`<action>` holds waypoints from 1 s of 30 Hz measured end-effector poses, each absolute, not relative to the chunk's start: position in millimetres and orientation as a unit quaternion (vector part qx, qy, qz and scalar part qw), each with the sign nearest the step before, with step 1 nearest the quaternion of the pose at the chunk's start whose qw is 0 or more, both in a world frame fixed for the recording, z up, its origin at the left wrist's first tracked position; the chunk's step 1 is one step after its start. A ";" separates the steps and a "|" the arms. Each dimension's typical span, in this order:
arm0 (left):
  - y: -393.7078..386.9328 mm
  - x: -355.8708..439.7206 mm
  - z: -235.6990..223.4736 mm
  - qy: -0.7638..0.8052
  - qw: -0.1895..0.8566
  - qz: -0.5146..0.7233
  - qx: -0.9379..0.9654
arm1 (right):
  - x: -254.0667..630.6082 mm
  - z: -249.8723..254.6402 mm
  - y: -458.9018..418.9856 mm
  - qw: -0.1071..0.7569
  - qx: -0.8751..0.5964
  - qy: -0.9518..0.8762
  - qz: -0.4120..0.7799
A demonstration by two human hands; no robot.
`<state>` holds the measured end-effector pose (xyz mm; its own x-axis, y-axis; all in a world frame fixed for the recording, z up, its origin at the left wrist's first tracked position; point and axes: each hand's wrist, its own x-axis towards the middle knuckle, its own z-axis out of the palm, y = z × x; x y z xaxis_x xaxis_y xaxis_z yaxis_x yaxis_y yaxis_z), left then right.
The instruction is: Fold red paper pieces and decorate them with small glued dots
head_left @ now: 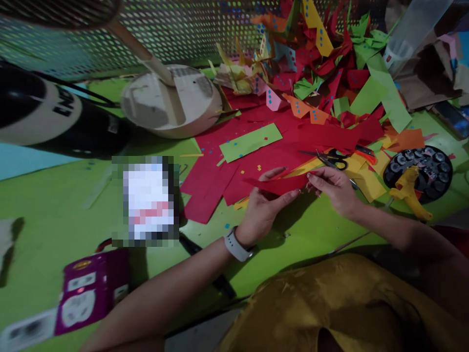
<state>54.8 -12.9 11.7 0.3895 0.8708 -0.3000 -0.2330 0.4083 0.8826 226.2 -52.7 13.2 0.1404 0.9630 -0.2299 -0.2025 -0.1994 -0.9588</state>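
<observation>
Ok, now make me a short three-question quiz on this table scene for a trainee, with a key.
1. What color is the paper strip held by the left hand and right hand?
A) Green
B) Red
C) Yellow

2. True or false: the pale wristband is on the left wrist.

3. Fill in the blank: the black scissors lie nearer to the ____ hand.

Key: 1. B; 2. True; 3. right.

1 L hand point(262, 212) + 1 R hand point(337, 191) hold 1 red strip point(286, 185); 1 rd. tray point(444, 178) lies R of them, 1 purple box point(101, 278) L.
</observation>
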 end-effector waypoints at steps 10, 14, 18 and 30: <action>-10.5 53.1 9.2 0.388 0.734 0.334 0.447 | 228.5 20.4 -51.0 0.530 -0.543 -0.354 0.547; -11.9 53.0 10.1 0.395 0.717 0.338 0.464 | 228.2 19.4 -50.6 0.535 -0.541 -0.354 0.544; -13.9 54.8 13.9 0.400 0.713 0.351 0.456 | 227.7 17.7 -50.1 0.541 -0.537 -0.348 0.546; -13.1 52.4 11.3 0.424 0.718 0.329 0.443 | 228.1 18.8 -50.7 0.536 -0.556 -0.333 0.541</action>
